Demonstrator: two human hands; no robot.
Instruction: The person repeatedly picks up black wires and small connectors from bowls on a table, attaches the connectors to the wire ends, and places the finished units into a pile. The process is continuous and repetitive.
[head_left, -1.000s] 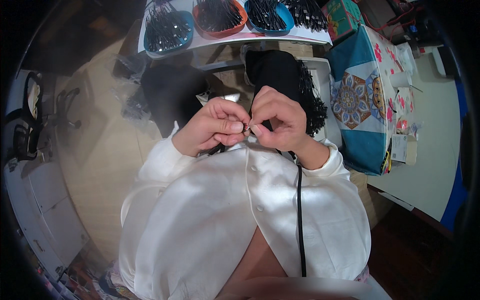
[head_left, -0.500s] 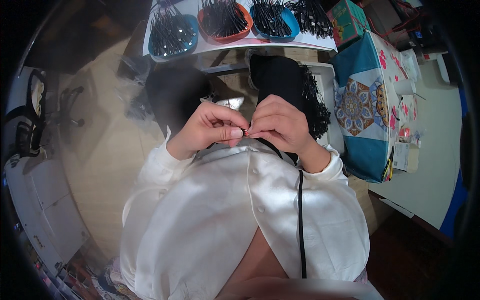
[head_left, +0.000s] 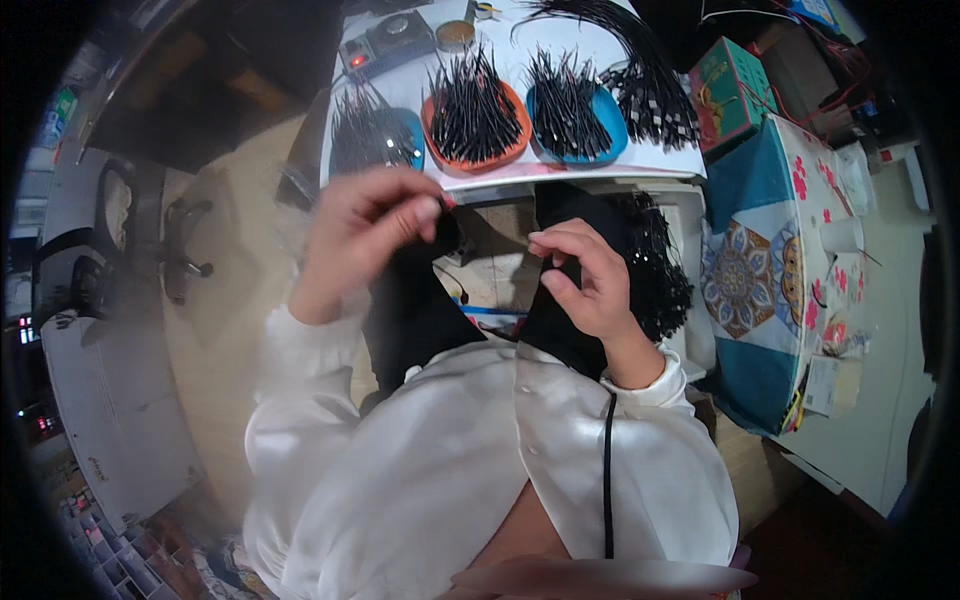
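Observation:
My left hand is raised in front of my chest and blurred by motion. Its fingertips are bunched near the edge of the white table, and I cannot tell whether they hold anything. My right hand is a hand's width to the right, over my dark lap. Its thumb and forefinger are pinched together, with nothing visible between them. Just beyond the hands, three shallow trays of short black wires stand on the table: a blue one, an orange one and another blue one.
A long bundle of black wires lies at the table's right end, and a small device with a red light at the back. More black wires are heaped to my right. A green box and a patterned cloth sit further right.
My hands, pinched together at my chest, have parted; the left hand swung up and left toward the table. The view has tilted up, showing more of the table.

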